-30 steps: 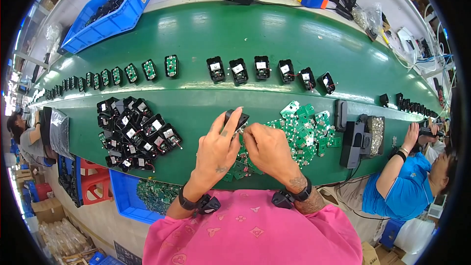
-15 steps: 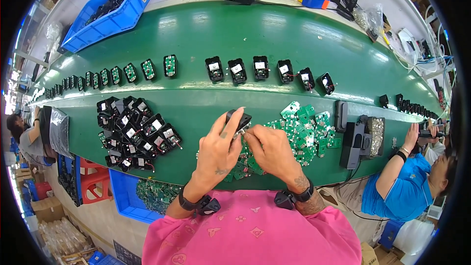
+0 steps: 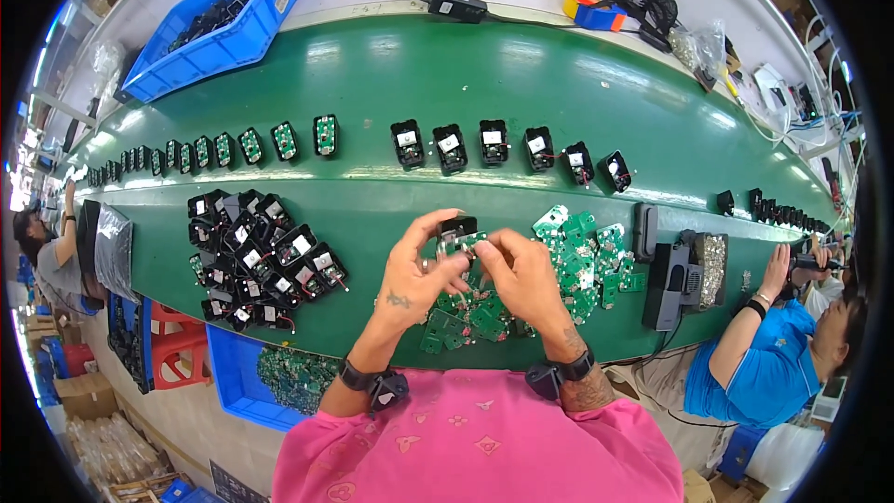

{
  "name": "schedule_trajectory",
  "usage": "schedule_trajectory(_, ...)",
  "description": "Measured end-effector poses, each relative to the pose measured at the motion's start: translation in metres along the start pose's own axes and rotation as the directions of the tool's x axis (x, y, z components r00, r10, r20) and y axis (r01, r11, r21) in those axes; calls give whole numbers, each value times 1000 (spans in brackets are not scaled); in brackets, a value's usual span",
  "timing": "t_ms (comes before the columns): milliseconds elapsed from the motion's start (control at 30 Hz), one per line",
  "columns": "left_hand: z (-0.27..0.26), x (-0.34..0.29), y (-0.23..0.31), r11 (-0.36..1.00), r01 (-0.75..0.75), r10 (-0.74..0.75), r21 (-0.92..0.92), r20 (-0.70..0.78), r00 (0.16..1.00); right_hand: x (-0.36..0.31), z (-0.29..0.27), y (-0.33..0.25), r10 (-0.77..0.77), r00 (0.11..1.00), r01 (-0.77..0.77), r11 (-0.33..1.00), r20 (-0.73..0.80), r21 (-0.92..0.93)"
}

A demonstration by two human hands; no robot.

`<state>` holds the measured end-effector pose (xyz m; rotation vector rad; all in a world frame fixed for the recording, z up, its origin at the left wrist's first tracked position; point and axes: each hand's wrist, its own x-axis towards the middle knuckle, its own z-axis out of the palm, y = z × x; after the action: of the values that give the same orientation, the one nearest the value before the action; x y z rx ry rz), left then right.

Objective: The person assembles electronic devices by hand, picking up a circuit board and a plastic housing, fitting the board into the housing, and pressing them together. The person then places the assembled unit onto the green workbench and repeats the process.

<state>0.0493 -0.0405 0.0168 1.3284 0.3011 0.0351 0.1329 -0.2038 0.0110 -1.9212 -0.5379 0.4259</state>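
My left hand [image 3: 416, 275] is closed round a small black plastic housing [image 3: 459, 224], held above the near part of the green bench. A green circuit board [image 3: 453, 245] lies across the near side of that housing, partly covered by my fingers. My right hand [image 3: 523, 278] pinches the board's right end between thumb and fingers. Whether the board sits inside the housing or only against it, I cannot tell. Under and right of my hands spreads a pile of loose green circuit boards [image 3: 579, 265]. To the left is a heap of black housings [image 3: 250, 259] with white parts and wires.
Housings with green boards [image 3: 283, 141] stand in a row at the back left; several open housings [image 3: 493, 142] continue rightward. A blue crate [image 3: 200, 54] is at the far left, a black powered device [image 3: 663, 287] at right. A blue bin [image 3: 244, 391] sits below. Co-workers flank the bench.
The black housing has been tipped, and the green board across it now shows more plainly. My right hand has moved slightly right and down. The left co-worker's hand has reached farther up the bench.
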Motion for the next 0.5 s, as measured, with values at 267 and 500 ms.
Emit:
schedule_trajectory(267, 7, 0, -11, 995, -14, 15, 98, -13, 1000, -3, 12, 6, -86, 993, 115, 889, -87, 443)
schedule_trajectory(500, 4, 0, -20, 959, -152, 163, 239, -26, 986, -6, -1, 5, 22, 998, -41, 930, 56, 366)
